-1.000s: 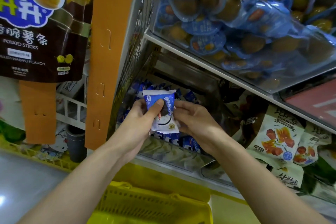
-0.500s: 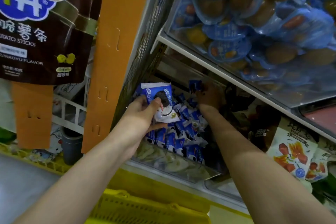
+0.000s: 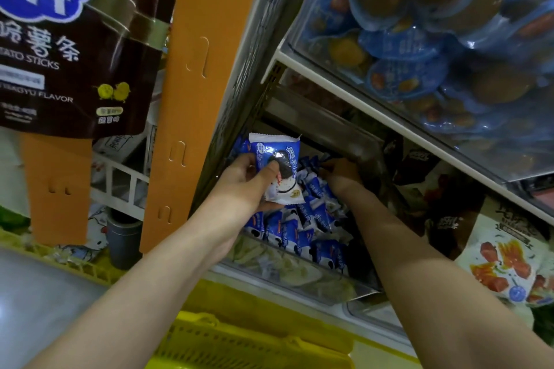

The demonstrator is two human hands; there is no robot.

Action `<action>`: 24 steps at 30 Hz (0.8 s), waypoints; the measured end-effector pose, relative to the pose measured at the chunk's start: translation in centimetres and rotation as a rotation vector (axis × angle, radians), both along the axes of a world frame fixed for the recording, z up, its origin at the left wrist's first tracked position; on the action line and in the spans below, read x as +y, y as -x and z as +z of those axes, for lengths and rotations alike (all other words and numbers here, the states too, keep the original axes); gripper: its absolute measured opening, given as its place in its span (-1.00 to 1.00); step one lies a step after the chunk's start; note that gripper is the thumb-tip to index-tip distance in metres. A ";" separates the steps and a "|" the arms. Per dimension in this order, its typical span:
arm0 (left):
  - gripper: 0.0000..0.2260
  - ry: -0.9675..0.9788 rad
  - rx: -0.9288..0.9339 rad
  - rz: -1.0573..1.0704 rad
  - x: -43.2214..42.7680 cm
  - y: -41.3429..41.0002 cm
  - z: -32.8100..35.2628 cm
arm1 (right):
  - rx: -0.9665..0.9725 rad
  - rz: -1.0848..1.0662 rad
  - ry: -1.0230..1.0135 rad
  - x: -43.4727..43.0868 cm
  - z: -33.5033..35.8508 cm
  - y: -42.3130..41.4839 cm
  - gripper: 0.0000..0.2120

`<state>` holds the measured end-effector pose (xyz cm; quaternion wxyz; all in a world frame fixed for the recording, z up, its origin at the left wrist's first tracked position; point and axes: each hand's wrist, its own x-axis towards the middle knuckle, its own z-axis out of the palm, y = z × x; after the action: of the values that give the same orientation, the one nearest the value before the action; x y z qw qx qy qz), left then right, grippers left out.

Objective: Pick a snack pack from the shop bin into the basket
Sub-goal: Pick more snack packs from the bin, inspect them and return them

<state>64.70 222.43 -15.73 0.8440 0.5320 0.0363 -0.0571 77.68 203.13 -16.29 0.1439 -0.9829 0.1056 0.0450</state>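
- My left hand (image 3: 248, 180) grips one snack pack (image 3: 278, 159) — thumb across the front, fingers behind it — and holds it upright just above the left side of the shop bin (image 3: 299, 278).
- My right hand (image 3: 341, 172) is at the far side of the bin, among the loose blue packs (image 3: 302, 231). Its fingers are hidden, so I cannot tell if it holds anything.
- The yellow basket (image 3: 239, 341) is near me, below the bin; the pack is not in it yet.
- I judge the pack to be light and soft. It is a thin glossy film that can slip and crumple, and what is inside may break. Better to take it gently by the flat faces or by the crimped top edge.
- The pack has white Chinese characters on blue and a picture of a dark round biscuit. The large dark bag (image 3: 75, 39) hanging at the far left reads "STICKS" and "FLAVOR".
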 end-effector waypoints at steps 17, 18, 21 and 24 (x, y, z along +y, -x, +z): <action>-0.75 -0.203 -0.191 -0.037 -0.4 1.4 0.4 | -0.344 0.337 -0.777 6.3 5.3 12.7 -0.59; -0.81 -0.201 -0.178 -0.004 -0.4 1.5 0.4 | -0.349 0.356 -0.753 6.2 5.3 12.8 -0.59; -0.89 -0.151 -0.148 0.118 -0.6 1.6 0.8 | -0.344 0.385 -0.731 6.1 5.2 13.4 -0.63; -0.84 -0.155 -0.126 0.226 -0.8 1.6 0.8 | -0.277 0.382 -0.689 5.7 4.9 13.9 -0.75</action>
<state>63.05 221.59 -14.89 0.8020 0.5907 0.0471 0.0751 63.79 208.85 -11.37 0.4662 -0.8760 -0.1204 -0.0292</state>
